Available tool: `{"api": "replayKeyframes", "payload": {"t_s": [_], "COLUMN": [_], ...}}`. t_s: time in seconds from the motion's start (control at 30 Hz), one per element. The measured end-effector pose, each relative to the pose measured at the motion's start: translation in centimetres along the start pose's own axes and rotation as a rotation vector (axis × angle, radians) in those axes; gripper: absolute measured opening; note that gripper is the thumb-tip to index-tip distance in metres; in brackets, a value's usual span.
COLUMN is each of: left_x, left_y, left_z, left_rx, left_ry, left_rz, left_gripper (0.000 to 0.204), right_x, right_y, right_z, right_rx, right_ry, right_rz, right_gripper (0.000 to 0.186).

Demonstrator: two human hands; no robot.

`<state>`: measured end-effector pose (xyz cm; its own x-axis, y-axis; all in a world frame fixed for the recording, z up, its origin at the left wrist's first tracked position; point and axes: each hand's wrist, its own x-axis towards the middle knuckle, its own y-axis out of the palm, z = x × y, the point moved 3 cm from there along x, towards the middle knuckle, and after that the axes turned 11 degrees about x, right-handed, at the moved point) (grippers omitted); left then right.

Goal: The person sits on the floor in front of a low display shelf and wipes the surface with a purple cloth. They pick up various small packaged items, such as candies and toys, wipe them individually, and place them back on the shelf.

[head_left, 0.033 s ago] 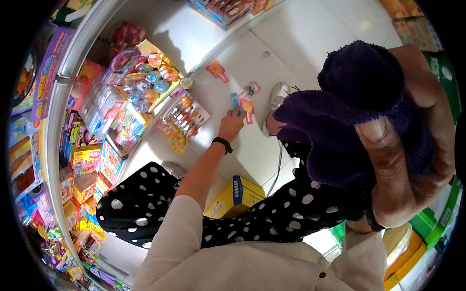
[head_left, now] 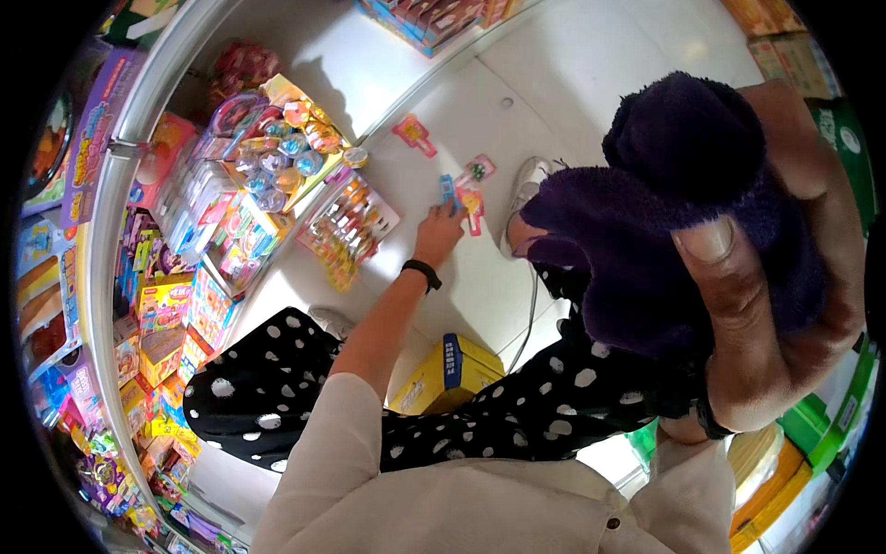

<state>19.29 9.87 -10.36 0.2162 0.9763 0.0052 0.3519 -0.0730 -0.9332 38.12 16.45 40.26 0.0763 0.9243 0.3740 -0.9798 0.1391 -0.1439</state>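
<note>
In the head view my left hand (head_left: 436,235) reaches down to the white tiled floor (head_left: 540,102), its fingers closed at the lower end of a small blue plastic item (head_left: 447,185). Beside that lie a pink-red piece (head_left: 471,208) and a pink piece with a dark centre (head_left: 479,168); another pink-red piece (head_left: 413,134) is a little farther off. My right hand (head_left: 748,305), close to the camera, grips a bunched purple fluffy cloth (head_left: 683,148), thumb across its front.
A curved display shelf rail (head_left: 125,185) runs along the left, packed with colourful toy packets. A tray of small figures (head_left: 346,222) and capsule toys (head_left: 277,166) stand beside my left arm. A yellow box (head_left: 425,383) sits between my legs; green crates (head_left: 831,415) are at the right.
My right hand and the purple cloth have shifted very slightly up and left. My left hand stays at the blue item, with hardly any movement.
</note>
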Motion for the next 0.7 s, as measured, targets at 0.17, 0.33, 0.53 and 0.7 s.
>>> {"api": "replayKeyframes", "payload": {"t_s": [0.17,0.33,0.53,0.7], "left_x": [2.6,0.8,-4.0,-4.4], "left_y": [-7.2,-13.6,-15.6,-14.8], "left_z": [2.4,5.6,10.0,9.1], "left_rx": [0.141,-0.092,0.022,-0.091], "left_ry": [-0.251,-0.510,-0.632,-0.606], "left_rz": [-0.240,-0.258,-0.267,-0.217], "left_gripper": [0.020,0.013,0.018,0.017], "right_x": [-0.6,-0.8,-0.6,-0.5], "right_y": [0.4,0.4,1.1,1.9], "right_z": [1.4,1.7,2.6,2.8], "right_rx": [-0.017,-0.009,0.028,0.052], "right_ry": [-0.016,-0.062,-0.143,-0.212], "right_rz": [0.075,0.146,0.249,0.311], "right_gripper": [0.023,0.020,0.017,0.015]}}
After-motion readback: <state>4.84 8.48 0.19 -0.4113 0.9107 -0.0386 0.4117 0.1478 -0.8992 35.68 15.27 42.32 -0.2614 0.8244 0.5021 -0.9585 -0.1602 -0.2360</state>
